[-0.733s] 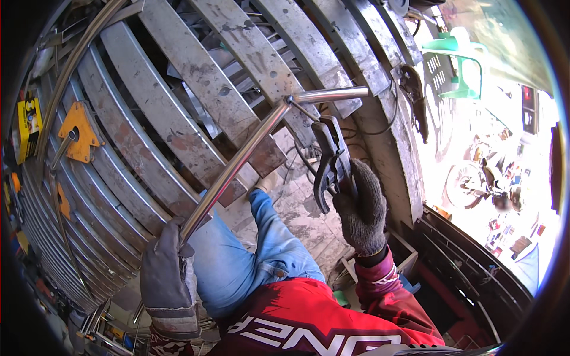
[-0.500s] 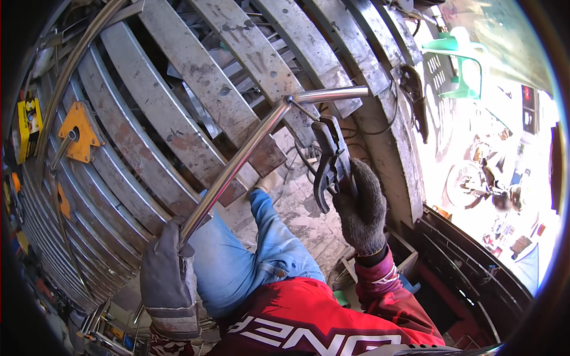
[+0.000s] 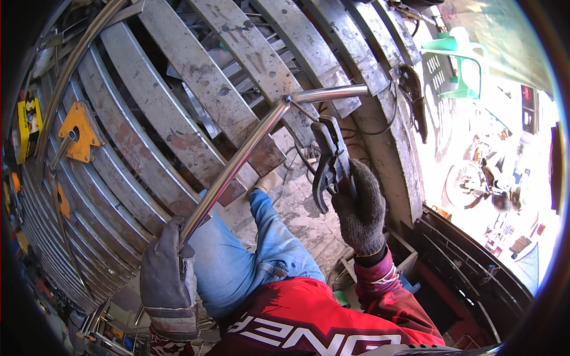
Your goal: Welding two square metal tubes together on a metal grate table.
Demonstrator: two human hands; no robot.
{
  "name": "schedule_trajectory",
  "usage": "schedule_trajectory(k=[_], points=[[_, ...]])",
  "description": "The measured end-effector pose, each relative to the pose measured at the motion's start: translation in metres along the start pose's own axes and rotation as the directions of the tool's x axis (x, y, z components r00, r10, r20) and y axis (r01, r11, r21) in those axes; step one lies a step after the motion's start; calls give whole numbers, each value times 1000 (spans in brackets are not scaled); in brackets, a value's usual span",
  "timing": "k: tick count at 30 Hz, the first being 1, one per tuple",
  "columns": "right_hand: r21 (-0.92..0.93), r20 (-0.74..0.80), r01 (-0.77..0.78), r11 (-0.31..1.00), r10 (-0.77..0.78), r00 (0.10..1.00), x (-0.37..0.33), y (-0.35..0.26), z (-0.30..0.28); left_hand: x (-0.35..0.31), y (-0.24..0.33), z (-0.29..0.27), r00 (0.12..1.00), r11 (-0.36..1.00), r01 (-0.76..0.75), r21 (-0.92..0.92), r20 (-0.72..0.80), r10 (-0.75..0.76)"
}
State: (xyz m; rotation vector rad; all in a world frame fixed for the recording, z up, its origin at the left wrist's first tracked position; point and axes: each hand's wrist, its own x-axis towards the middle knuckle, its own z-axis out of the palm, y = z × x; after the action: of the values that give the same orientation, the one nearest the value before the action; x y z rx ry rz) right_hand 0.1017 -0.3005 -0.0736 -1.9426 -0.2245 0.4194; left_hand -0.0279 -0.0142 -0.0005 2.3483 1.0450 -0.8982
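A shiny bent metal tube (image 3: 240, 157) lies across the ends of the slatted metal bench, with a dark joint at its bend. Its lower end is in my left hand (image 3: 168, 276), which wears a thick grey work glove and is closed round it. In a dark knitted glove, my right hand (image 3: 362, 207) grips a black welding electrode holder (image 3: 330, 157). From the holder's jaws a thin welding rod (image 3: 304, 111) reaches up to the joint; whether its tip touches cannot be made out.
Metal slats (image 3: 196, 77) with gaps between them form the bench. An orange magnetic welding square (image 3: 80, 132) and a yellow-black box (image 3: 28, 127) sit at the left. A green plastic chair (image 3: 460, 65) and a motorcycle (image 3: 475, 184) stand beyond on the right. Cables hang near the bench's right leg.
Almost nothing differs. The electrode holder and my right hand have shifted very slightly left; the tube and my left hand stay in place.
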Motion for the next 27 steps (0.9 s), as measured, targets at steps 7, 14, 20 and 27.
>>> schedule_trajectory(k=[7,14,20,27], points=[[-47,-17,68,997,-69,997,0,2,2,-2,-5,1,1000,999,-17,36,-16,17],[-108,-11,94,990,-96,995,1,-2,2,0,-5,-3,995,998,55,5,84,-56],[-177,-4,138,975,-141,990,2,3,0,1,-7,-3,995,998,44,-47,90,-39],[-153,-16,135,979,-139,990,2,-1,3,0,-7,-5,994,999,38,-20,99,-36]])
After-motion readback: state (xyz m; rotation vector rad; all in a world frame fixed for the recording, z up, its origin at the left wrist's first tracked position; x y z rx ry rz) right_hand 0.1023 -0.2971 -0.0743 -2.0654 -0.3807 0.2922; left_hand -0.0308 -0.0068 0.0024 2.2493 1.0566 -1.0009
